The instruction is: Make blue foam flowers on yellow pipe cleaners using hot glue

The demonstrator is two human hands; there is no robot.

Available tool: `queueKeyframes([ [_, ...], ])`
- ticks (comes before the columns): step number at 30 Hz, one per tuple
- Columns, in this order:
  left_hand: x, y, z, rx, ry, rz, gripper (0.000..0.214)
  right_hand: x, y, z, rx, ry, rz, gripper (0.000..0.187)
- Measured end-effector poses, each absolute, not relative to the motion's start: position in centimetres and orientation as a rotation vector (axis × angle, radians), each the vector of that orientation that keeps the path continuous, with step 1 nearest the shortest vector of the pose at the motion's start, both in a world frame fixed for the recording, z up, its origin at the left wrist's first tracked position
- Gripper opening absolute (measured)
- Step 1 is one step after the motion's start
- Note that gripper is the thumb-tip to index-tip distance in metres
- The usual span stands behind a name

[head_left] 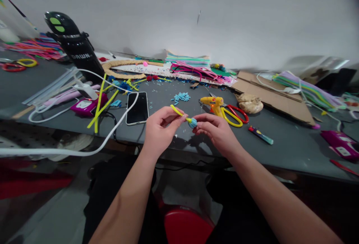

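My left hand [161, 128] pinches a yellow pipe cleaner [178, 111] that carries a small blue fuzzy ball [192, 123] at its end. My right hand [217, 130] has its fingertips closed on that blue ball. Both hands hover just above the front edge of the dark grey table [286, 143]. Behind them lie a yellow glue gun [212, 103], red and yellow scissors [234, 115], a black phone [137, 108] and a small heap of blue scraps [181, 97].
A black bottle [75, 45] stands at the back left by white cables [84, 139] and yellow pipe cleaners [101, 103]. Cardboard [280, 96], coloured paper stacks [187, 60], a crumpled brown lump [250, 103] and purple boxes [340, 143] lie to the right. A red stool [186, 227] is below.
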State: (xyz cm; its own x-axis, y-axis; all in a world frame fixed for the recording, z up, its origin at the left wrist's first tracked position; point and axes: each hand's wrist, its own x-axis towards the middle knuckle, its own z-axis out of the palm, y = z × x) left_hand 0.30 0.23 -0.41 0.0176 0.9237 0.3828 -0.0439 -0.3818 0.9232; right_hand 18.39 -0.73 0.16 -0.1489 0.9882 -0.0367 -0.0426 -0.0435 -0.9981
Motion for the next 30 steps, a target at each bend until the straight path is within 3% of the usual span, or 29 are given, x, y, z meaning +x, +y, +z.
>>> queueKeyframes([
  [30, 0.02, 0.44, -0.57, 1.373, 0.962, 1.490, 0.018, 17.96, -0.87, 1.02, -1.228, -1.400, 1.263, 0.025],
])
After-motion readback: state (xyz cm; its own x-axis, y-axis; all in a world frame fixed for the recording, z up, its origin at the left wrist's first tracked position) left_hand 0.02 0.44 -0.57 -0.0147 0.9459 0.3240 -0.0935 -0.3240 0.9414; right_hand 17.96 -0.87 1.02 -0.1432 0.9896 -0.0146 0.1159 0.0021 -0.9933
